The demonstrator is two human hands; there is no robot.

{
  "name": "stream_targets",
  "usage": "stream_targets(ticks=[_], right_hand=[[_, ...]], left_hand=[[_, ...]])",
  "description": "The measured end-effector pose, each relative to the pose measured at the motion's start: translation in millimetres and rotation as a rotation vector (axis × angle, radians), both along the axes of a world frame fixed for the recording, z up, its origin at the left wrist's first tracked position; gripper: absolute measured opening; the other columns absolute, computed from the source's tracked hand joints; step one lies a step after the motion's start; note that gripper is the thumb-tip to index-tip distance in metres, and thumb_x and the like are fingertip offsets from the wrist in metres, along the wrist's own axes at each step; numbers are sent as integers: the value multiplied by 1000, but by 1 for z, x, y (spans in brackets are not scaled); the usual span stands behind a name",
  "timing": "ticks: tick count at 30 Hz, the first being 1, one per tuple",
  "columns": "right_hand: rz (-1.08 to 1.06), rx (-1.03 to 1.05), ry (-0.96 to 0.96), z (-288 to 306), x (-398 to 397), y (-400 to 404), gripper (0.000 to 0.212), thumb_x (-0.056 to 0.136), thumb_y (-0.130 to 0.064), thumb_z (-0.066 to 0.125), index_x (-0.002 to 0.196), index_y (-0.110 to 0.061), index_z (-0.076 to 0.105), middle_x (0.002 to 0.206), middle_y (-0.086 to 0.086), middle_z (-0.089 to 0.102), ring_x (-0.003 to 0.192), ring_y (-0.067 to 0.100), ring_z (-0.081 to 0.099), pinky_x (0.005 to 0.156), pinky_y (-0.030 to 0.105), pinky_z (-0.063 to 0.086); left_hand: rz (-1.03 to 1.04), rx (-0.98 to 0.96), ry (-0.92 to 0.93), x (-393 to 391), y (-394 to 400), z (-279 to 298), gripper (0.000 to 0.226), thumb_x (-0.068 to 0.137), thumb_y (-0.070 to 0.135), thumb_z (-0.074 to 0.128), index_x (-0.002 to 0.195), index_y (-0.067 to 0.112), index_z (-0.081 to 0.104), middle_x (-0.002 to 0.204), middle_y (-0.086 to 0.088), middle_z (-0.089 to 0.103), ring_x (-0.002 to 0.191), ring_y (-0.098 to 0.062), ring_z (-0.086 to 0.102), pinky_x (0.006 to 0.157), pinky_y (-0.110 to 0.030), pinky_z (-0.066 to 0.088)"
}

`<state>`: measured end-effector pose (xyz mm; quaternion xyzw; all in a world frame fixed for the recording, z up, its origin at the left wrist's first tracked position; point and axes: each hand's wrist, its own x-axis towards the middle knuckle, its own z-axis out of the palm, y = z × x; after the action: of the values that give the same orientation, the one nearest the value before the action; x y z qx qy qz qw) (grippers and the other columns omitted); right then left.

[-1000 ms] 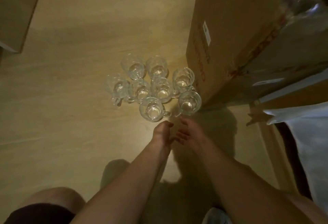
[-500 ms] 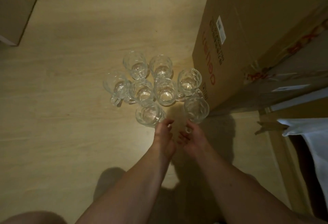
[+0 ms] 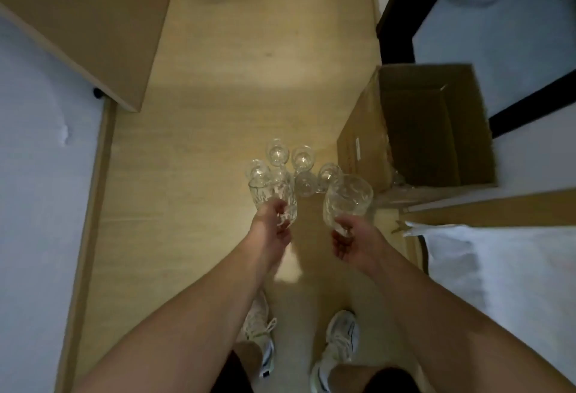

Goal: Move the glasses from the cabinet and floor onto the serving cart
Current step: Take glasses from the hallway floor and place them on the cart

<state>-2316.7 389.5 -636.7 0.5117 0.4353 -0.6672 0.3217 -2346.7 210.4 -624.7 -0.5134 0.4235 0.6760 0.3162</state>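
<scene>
Standing person's left hand (image 3: 271,221) and right hand (image 3: 352,238) each curl fingers around one lifted glass mug, likely for carrying; more glasses (image 3: 290,162) wait on the floor (image 3: 218,112).

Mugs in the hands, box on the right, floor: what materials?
Mugs: clear glass with a cut or pressed pattern; the floor shows through them and the facets glint. Box: plain brown corrugated cardboard, matte, flaps open. Floor: pale wood-grain boards, satin sheen; whether laminate or real wood, I cannot tell.
</scene>
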Motion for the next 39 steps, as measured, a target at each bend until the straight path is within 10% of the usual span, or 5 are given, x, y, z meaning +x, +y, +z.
stream_targets(ticks=[11, 16, 27, 39], right_hand=[[347, 30, 606, 348, -130, -82, 35, 97, -33, 54, 66, -19, 46, 81, 9, 61, 58, 15, 48, 69, 32, 50], [512, -77, 739, 442, -152, -127, 38, 91, -39, 52, 59, -20, 45, 90, 19, 68, 62, 22, 54, 66, 33, 51], [953, -372, 900, 557, -73, -258, 37, 87, -37, 46, 56, -17, 40, 77, 17, 65, 64, 25, 51, 63, 31, 45], [1502, -690, 815, 593, 222, -366, 32, 80, -35, 49, 56, -18, 37, 75, 19, 63, 61, 26, 53, 62, 31, 44]], left_hand=[[72, -179, 527, -94, -120, 374, 44, 97, 43, 46, 58, 22, 42, 71, -8, 54, 67, -22, 50, 60, -26, 37], [206, -265, 653, -63, -168, 481, 41, 95, 44, 47, 62, 20, 44, 85, -17, 62, 87, -27, 62, 91, -39, 53], [737, -564, 765, 149, -228, 585, 37, 94, 41, 48, 67, 15, 47, 97, -24, 63, 86, -33, 59, 76, -38, 56], [1290, -853, 649, 493, -206, 606, 34, 92, 40, 48, 71, 13, 53, 98, -24, 65, 85, -32, 65, 82, -41, 57]])
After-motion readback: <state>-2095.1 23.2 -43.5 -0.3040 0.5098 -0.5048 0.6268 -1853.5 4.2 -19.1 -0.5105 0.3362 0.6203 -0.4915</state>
